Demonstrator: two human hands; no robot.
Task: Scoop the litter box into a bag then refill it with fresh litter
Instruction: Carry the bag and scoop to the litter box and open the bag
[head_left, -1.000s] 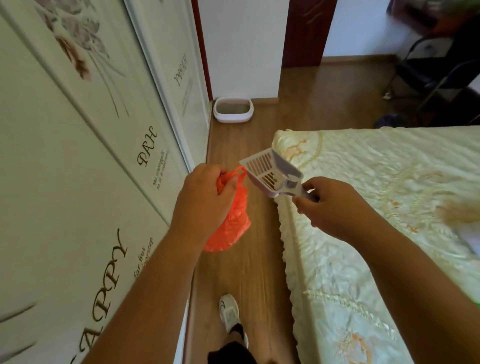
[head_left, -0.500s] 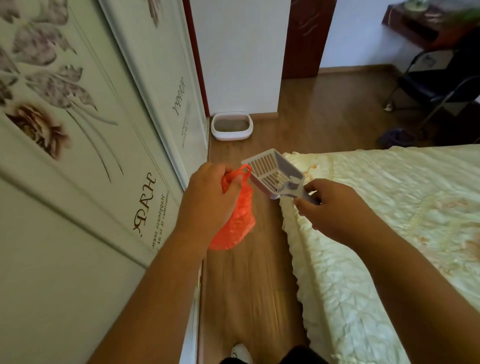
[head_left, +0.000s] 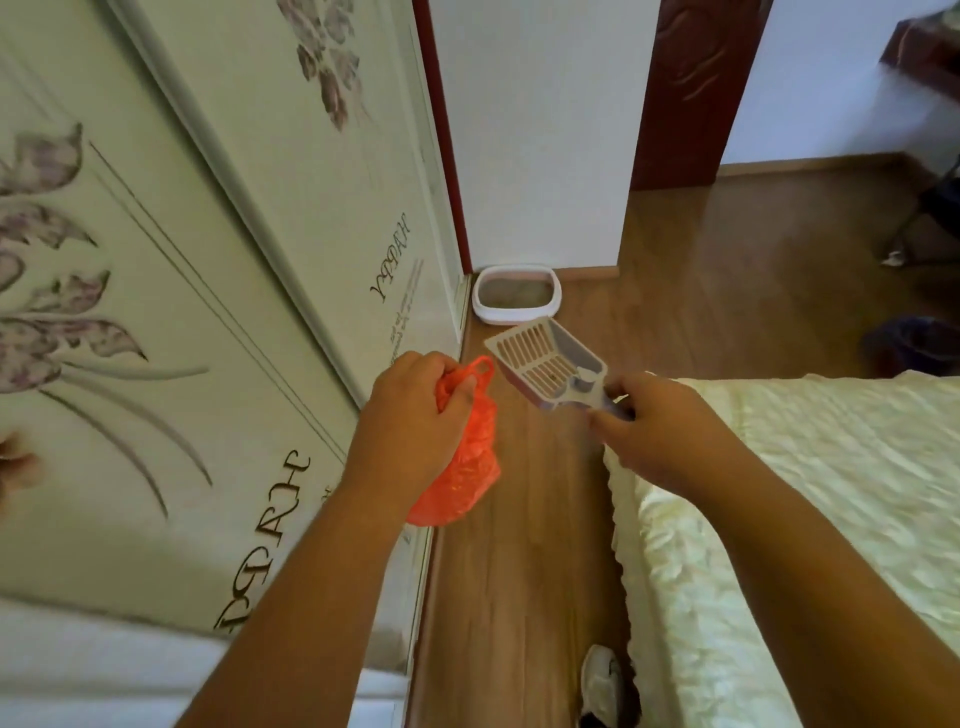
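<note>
I am gripping the bunched orange bag (head_left: 470, 447) in my left hand (head_left: 410, 421), fingers curled round its handles, and pinching the handle of the slotted scoop (head_left: 545, 364) in my right hand (head_left: 657, 431). The litter box (head_left: 517, 295) is sitting on the floor at the far end, against the wall corner. The bag is crumpled closed, so scooped clumps could be missing its mouth and spilling onto the wood floor (head_left: 519, 545).
</note>
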